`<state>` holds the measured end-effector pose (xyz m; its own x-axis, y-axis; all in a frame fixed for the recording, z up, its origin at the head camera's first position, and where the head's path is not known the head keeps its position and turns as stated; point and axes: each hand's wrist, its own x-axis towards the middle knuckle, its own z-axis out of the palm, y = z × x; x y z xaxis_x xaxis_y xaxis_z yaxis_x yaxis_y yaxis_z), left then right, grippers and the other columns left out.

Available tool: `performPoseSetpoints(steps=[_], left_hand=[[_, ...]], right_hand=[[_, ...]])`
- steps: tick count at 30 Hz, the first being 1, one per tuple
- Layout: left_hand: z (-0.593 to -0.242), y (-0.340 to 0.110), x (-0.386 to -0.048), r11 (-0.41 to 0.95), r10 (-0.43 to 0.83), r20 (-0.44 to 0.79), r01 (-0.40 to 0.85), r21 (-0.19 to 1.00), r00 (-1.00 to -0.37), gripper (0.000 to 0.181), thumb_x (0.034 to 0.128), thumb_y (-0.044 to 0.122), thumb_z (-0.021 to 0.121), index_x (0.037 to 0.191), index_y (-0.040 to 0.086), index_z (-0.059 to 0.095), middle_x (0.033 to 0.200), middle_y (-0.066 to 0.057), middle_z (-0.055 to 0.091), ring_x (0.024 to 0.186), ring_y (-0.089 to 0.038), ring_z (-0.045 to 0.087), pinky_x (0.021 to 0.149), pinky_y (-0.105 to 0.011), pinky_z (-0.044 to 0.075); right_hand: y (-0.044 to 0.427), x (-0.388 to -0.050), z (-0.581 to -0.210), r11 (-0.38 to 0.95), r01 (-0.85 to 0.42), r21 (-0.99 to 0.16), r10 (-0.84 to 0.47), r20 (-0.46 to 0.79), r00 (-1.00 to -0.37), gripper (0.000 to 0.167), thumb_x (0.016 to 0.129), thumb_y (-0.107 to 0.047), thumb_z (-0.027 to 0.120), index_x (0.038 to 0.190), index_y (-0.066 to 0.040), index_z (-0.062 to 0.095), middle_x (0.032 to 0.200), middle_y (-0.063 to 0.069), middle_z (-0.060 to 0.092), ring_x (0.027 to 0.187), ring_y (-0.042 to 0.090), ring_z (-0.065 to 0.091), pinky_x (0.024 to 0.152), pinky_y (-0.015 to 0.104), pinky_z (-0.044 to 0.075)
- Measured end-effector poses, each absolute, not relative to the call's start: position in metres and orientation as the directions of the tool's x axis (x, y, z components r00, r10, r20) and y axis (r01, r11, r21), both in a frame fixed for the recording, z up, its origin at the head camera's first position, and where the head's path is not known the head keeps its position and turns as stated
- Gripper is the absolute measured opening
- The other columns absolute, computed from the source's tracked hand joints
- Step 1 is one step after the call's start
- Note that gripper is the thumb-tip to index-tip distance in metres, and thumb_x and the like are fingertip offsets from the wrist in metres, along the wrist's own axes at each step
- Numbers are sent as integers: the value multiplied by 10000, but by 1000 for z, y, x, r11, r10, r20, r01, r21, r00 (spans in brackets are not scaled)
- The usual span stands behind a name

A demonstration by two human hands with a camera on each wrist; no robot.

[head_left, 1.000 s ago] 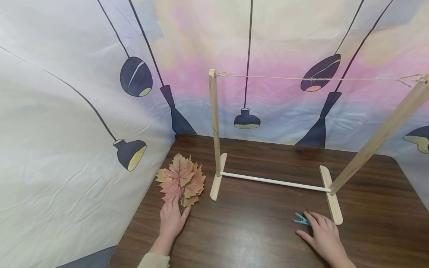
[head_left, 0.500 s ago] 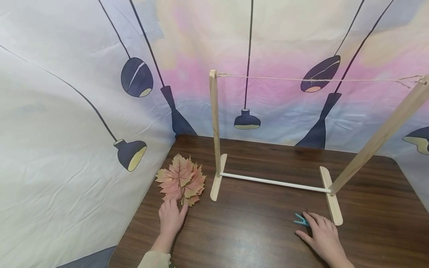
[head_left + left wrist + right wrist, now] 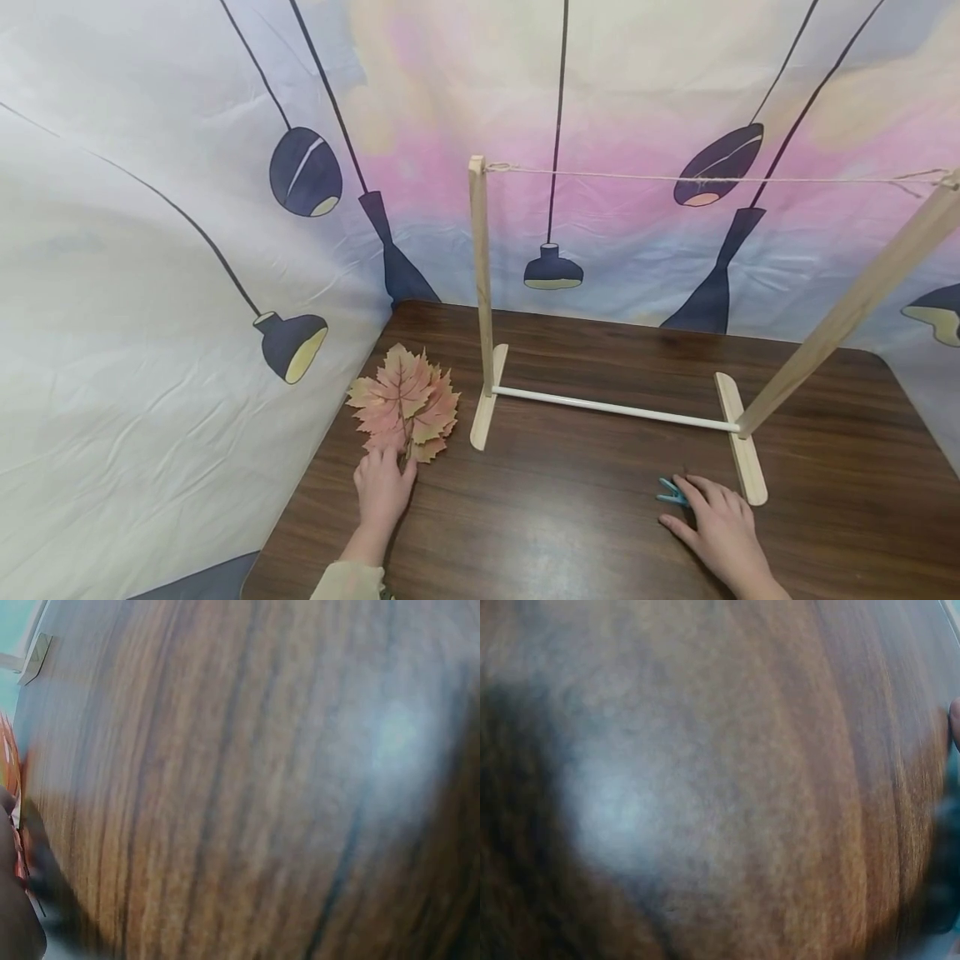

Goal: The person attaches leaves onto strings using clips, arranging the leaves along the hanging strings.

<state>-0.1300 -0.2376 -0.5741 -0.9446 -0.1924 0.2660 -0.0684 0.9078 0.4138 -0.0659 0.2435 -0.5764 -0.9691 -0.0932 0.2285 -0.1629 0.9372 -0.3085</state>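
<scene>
A bunch of artificial maple leaves (image 3: 405, 392), pink and yellow-green, lies flat at the table's left side. My left hand (image 3: 381, 492) is at their lower edge, fingers bent and thumb drawn in, pinching at the stems; the exact contact is partly hidden. At the left wrist view's edge, a bit of orange leaf (image 3: 9, 761) shows beside the thumb (image 3: 16, 900). Across the table, my right hand (image 3: 722, 525) rests with relaxed fingers, the index touching a light-blue clothespin (image 3: 671, 492). Whatever lies under that palm is hidden.
A wooden frame stands behind the hands, with a left post (image 3: 481, 275), a right post (image 3: 847, 308) and a white bottom rod (image 3: 615, 407). A thin string (image 3: 615, 175) runs between the post tops. The dark wood-grain table (image 3: 540, 508) meets a printed backdrop cloth (image 3: 420, 167).
My left hand has drawn back slightly, its fingers bending and thumb closing toward the stems. The top leaf has shifted a little left. My right hand has crept slightly left over the clothespin.
</scene>
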Motion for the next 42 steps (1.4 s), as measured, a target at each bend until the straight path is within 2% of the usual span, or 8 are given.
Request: performPoseSetpoints(steps=[9, 16, 24, 31, 37, 42], left_hand=[[-568, -236, -131, 883, -249, 239, -119, 453, -939, 193, 835, 233, 675, 890, 58, 615, 895, -121, 556, 909, -351, 480, 862, -541, 287], [-564, -234, -133, 852, -303, 240, -150, 502, -922, 121, 829, 198, 628, 800, 82, 611, 855, -90, 576, 836, -317, 486, 810, -515, 274], [-556, -231, -129, 822, -363, 300, -152, 549, -882, 141, 847, 177, 605, 804, 44, 623, 816, -106, 588, 825, -330, 509, 776, -509, 275], [-556, -233, -130, 806, -422, 370, -156, 571, -828, 172, 844, 173, 623, 726, 52, 591, 762, -116, 570, 780, -334, 504, 772, -512, 273], [-552, -236, -131, 787, -458, 400, -153, 598, -794, 166, 850, 154, 624, 745, 26, 607, 763, -132, 573, 778, -336, 508, 779, -515, 280], [-545, -242, -134, 743, -483, 422, -104, 661, -767, 134, 855, 86, 608, 818, -42, 622, 775, -165, 574, 777, -349, 524, 741, -496, 356]], right_hand=[[244, -67, -577, 936, -157, -316, -86, 226, -970, 643, 733, -446, 764, 1215, -58, 589, 1198, 201, 520, 1096, 421, 441, 850, 636, 293], [244, -67, -577, 935, -162, -314, -85, 245, -966, 634, 732, -436, 769, 1211, -61, 588, 1195, 197, 522, 1095, 415, 442, 852, 628, 293], [243, -67, -574, 937, -141, -319, -69, 228, -971, 632, 737, -442, 765, 1211, -61, 593, 1190, 201, 524, 1100, 413, 440, 863, 628, 284], [243, -66, -575, 936, -148, -318, -75, 231, -970, 627, 746, -445, 755, 1210, -56, 593, 1190, 205, 522, 1100, 414, 441, 874, 625, 280], [243, -66, -579, 940, -153, -304, -73, 260, -963, 614, 733, -440, 766, 1194, -70, 599, 1169, 193, 530, 1083, 403, 449, 852, 628, 287], [241, -67, -580, 939, -163, -302, -70, 297, -952, 594, 713, -426, 781, 1171, -91, 607, 1152, 174, 542, 1074, 388, 454, 859, 631, 267]])
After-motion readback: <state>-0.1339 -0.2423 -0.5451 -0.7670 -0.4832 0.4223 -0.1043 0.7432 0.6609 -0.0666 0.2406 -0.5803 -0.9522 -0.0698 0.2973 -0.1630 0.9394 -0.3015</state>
